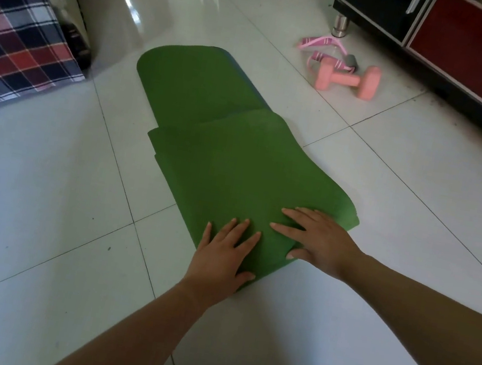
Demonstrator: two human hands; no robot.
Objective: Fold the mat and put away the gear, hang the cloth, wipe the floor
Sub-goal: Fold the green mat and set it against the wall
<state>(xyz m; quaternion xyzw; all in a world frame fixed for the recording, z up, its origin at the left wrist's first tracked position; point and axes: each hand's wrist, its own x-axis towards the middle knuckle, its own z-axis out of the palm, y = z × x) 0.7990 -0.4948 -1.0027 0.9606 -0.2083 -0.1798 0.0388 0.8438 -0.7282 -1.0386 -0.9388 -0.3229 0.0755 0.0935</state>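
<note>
Left hand (224,250): flat, fingers spread, palm pressed on the near folded end of the green foam exercise mat (230,161), thumb at the fold's edge. Right hand (317,241): flat beside it, fingers splayed toward frame left, gripping nothing.

The mat: matte, soft-cornered, lying at frame centre on the glossy white tiled floor (41,198); near half stacked in several layers with stepped edges showing at its left side, far half a single layer with a rounded end and a darker underside showing along its right edge.

Open tile lies wide to the left and right of the mat, and in the lower frame.

Pink dumbbell (347,80), blocky heads, upper right, well apart from the mat. Touching it, a pink strap-and-handle exerciser (321,45).

Behind, a black and red cabinet (475,52) on a metal foot.

Upper left: plaid red, navy and white cloth (14,29).
</note>
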